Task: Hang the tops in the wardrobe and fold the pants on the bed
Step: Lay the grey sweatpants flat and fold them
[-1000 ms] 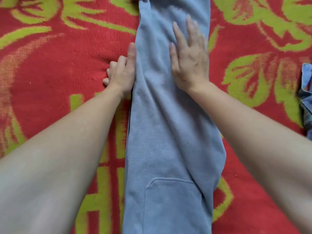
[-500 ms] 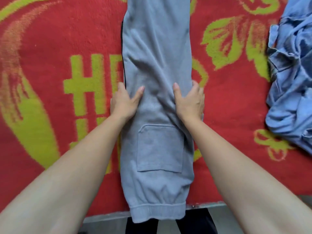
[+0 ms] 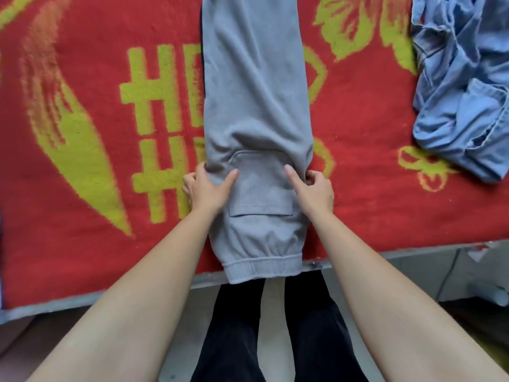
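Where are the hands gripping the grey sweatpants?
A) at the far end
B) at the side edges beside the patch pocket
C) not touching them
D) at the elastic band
B: the left hand and right hand each pinch a side edge of the grey sweatpants, level with the patch pocket, thumbs on top.

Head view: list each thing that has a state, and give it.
grey pants, folded lengthwise, lying flat, banded end overhanging the edge of the red blanket.
left hand, grips the pants' left edge.
right hand, grips the pants' right edge.
blue garment, crumpled on the blanket.
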The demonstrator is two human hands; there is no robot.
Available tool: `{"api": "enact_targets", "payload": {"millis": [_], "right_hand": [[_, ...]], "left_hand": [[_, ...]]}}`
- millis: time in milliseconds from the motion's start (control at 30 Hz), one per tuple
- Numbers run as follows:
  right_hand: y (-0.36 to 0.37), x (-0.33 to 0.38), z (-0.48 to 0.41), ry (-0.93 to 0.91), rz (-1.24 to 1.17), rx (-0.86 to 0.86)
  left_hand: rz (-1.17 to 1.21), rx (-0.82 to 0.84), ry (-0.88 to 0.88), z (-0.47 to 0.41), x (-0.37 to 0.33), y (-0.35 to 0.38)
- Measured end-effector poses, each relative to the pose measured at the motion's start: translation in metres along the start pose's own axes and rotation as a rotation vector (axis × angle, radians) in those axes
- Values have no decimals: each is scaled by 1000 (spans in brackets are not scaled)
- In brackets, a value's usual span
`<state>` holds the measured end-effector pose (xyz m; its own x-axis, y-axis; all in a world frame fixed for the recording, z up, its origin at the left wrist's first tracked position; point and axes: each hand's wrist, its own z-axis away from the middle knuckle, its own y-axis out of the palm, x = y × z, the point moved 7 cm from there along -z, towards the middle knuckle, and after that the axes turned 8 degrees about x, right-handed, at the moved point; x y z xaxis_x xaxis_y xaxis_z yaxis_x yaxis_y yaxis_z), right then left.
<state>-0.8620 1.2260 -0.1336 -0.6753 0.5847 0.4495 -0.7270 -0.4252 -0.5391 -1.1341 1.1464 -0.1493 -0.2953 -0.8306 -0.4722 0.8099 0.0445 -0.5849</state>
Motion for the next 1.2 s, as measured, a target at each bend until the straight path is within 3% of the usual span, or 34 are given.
{"api": "enact_targets", "payload": {"millis": [133,267,600,967,1200], "right_hand": [[16,-70,51,152,96,119],[44,-103,78,83,65,366],[18,-127,142,-38,-405,369],[8,-234,234,181,-466,458],[-23,-163,202,12,-553,332]], "left_hand": [[-48,30,-176,47,61,12],[20,242,-130,84,88,46],[618,357,-91,190,97,52],[633,271,-285,315,164,84],[662,45,-38,265,103,34]]}}
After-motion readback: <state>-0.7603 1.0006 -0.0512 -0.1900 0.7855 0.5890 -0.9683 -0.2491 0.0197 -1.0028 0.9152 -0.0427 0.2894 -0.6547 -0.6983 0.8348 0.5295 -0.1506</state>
